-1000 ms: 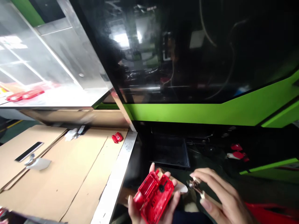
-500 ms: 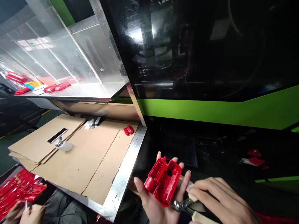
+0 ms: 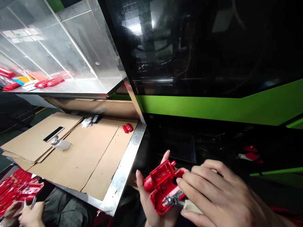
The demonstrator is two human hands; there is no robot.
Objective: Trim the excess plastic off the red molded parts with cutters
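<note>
Moved since half a second ago: right hand (image 3: 220, 195), now over red moulded plastic housing (image 3: 163, 186), fingers closed on metal cutting pliers with pale handles (image 3: 176, 201), tips touching housing's lower edge. Left hand (image 3: 151, 201) cupped beneath, fingers curled around housing. Alongside: cardboard-covered tabletop (image 3: 78, 160); co-worker's hands (image 3: 23, 214) lower left.

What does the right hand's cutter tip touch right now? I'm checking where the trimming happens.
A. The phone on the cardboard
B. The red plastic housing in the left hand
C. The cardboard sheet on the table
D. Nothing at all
B: the right hand holds small cutters whose metal tips lie on the red plastic housing, which rests in the left hand.
</note>
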